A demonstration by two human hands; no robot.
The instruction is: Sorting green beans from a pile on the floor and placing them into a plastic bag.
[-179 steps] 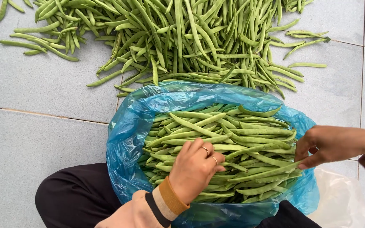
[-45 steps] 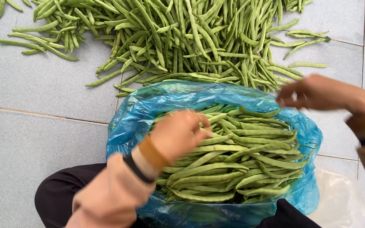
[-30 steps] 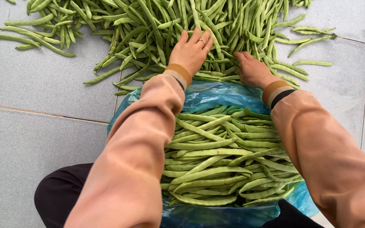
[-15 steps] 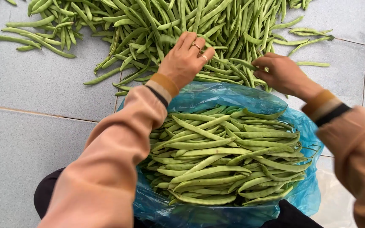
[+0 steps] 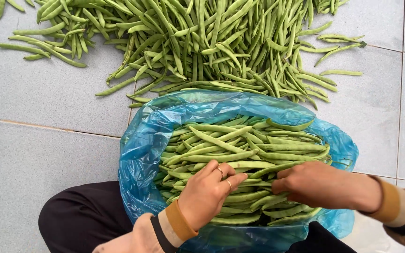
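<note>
Green beans (image 5: 249, 154) fill the blue plastic bag (image 5: 141, 154) at lower centre of the frame. Left hand (image 5: 209, 192) and right hand (image 5: 315, 185) rest on the packed pods, fingers curled onto them; whether either actually grips, I cannot tell. Pods judged light, firm, snappable; best gathered mid-length in bundles. Loose bean heap (image 5: 198, 42) lies on grey tiles (image 5: 38, 154), upper frame.

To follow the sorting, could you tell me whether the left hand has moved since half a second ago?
Yes. The left hand has pulled back from the loose pile of beans on the floor tiles and now rests on the beans inside the blue bag.
</note>
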